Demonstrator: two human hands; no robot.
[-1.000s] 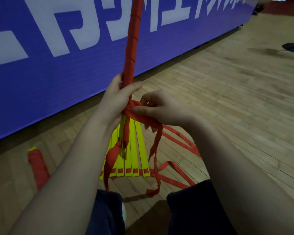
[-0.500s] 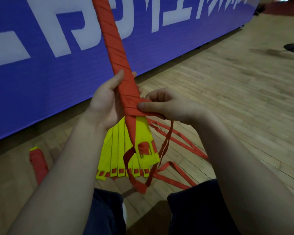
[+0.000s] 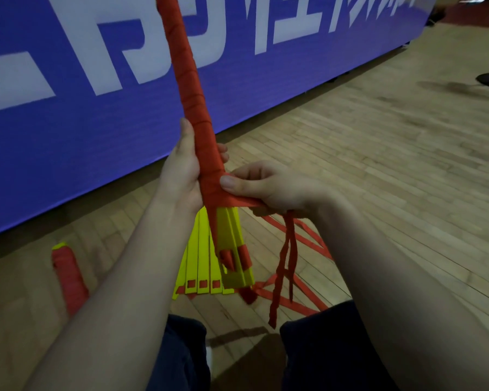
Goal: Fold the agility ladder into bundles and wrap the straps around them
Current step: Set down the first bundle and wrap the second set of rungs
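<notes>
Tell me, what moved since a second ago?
The half-wrapped bundle tipped: its top swung left. The right hand drew the red strap across it, lower down. The left hand kept gripping the bundle and the right kept pinching the strap. The finished bundle on the floor stayed put.

Blue banner (image 3: 96, 142), spanning 9 to 1 o'clock: a row of large white characters (image 3: 261, 29) in blocky angular strokes. Their tops are cut off by the upper frame edge, so only the lower parts show. No word or character can be read with certainty.
</notes>
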